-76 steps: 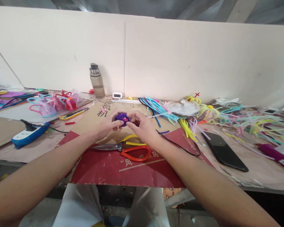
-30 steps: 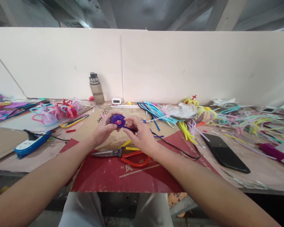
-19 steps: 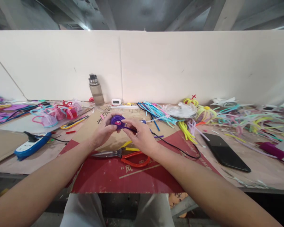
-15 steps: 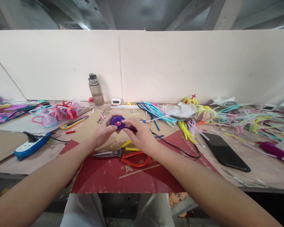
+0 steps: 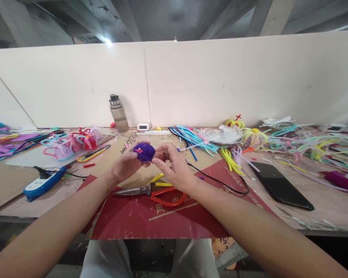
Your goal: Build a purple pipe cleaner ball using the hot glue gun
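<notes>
Cupping purple coil [image 5: 145, 150], left fingers [image 5: 130, 155] around, right fingers [image 5: 166, 148] at edge

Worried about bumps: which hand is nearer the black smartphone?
Right. The right hand is left of the black smartphone; the left hand, holding the purple ball, is farther left.

Purple coil-patterned ball [image 5: 147, 150], pink piece [image 5: 139, 150], red-and-yellow-handled scissors [image 5: 145, 190], crimson board [image 5: 127, 224], tan lettering [image 5: 160, 209]

"风" on red cardboard [image 5: 124, 222], w/ other chars unclear; sm. white display [image 5: 143, 127] illeg.
</notes>
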The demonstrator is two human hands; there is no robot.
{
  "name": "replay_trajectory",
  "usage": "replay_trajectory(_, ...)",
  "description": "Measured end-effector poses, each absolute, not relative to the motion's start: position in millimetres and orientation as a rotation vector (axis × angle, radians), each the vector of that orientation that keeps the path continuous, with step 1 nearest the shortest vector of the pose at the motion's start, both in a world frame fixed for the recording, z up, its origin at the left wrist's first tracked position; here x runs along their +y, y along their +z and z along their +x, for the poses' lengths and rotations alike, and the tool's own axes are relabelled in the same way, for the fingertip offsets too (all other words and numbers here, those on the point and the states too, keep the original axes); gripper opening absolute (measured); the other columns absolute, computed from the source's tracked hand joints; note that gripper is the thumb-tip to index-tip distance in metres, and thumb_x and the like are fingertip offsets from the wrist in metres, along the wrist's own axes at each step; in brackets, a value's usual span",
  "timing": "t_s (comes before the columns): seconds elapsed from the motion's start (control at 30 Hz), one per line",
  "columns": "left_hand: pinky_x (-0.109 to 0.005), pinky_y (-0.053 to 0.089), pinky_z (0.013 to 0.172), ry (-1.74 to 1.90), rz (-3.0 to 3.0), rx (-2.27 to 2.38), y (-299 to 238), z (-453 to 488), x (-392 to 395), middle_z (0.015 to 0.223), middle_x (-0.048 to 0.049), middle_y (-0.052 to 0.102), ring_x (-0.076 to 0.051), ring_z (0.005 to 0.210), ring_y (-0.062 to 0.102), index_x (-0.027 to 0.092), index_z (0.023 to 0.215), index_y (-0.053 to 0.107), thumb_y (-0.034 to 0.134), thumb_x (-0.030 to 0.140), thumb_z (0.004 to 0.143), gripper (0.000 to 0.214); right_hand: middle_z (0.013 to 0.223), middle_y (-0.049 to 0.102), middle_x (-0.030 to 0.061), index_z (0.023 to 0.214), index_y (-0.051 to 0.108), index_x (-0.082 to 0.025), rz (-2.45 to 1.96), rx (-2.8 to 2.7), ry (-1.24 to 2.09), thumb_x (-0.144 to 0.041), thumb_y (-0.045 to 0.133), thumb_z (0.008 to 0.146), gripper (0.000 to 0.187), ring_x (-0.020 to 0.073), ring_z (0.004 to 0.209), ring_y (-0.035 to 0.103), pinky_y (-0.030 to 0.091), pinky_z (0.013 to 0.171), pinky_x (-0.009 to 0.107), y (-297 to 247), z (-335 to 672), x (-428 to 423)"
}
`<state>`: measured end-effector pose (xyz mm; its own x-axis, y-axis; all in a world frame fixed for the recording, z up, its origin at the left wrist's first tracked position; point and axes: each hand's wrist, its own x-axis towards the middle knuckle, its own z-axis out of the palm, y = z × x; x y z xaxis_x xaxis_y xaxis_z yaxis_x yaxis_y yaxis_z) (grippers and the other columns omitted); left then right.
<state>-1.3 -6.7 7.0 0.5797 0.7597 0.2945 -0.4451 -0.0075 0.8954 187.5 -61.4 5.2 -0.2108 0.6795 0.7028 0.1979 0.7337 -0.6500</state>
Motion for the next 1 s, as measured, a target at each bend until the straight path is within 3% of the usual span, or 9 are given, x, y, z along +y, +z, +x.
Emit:
replay_trajectory(0.13,-0.032,0.044,0.066,0.93,1.215,0.293,10.0,-4.1,-7.6,0.1,-0.0103,0.068,-0.023,0.083,0.063,0.019,0.115,0.063,0.066,0.029,0.069,0.047,0.069,0.05,-0.0023,0.079,0.048,-0.02,-0.797,-1.724,0.391,-0.033,0.05,0.092,0.019,0.0107,0.062,0.045,0.038,0.06,0.025,5.0,188.4,-57.7)
replay_trajectory(0.37,-0.03,0.043,0.065,0.913,1.226,0.286,10.1,-4.1,-7.6,0.101,-0.0102,0.068,-0.021,0.081,0.062,0.018,0.115,0.063,0.066,0.028,0.07,0.047,0.072,0.052,-0.0009,0.079,0.049,-0.02,-0.822,-1.716,0.343,-0.029,0.049,0.092,0.017,0.0118,0.064,0.046,0.038,0.062,0.026,5.0,188.3,-56.2)
replay_trajectory(0.53,-0.027,0.044,0.064,0.989,1.267,0.359,6.9,-0.7,-5.4,0.096,-0.006,0.065,-0.017,0.079,0.06,0.02,0.111,0.064,0.066,0.022,0.069,0.042,0.081,0.055,0.0008,0.094,0.048,-0.019,-0.757,-1.735,0.484,-0.027,0.048,0.092,0.008,0.0123,0.07,0.053,0.044,0.066,0.026,4.7,186.1,-58.3)
replay_trajectory(0.8,-0.025,0.045,0.062,1.068,1.276,0.468,1.6,1.5,-2.3,0.096,-0.0047,0.064,-0.015,0.078,0.059,0.021,0.106,0.065,0.066,0.019,0.07,0.036,0.074,0.052,-0.0028,0.116,0.05,-0.021,-0.722,-1.838,0.436,-0.02,0.052,0.089,0.027,0.0118,0.066,0.051,0.044,0.065,0.025,-3.9,186.1,-52.1)
replay_trajectory(1.0,-0.024,0.045,0.06,1.054,1.267,0.475,0.7,2.1,-2.2,0.093,-0.005,0.064,-0.015,0.076,0.06,0.019,0.105,0.064,0.066,0.019,0.07,0.035,0.083,0.063,0.002,0.113,0.06,-0.023,-0.719,-1.902,0.267,-0.018,0.051,0.09,0.025,0.015,0.076,0.058,0.046,0.076,0.029,-2.7,187.2,-52.6)
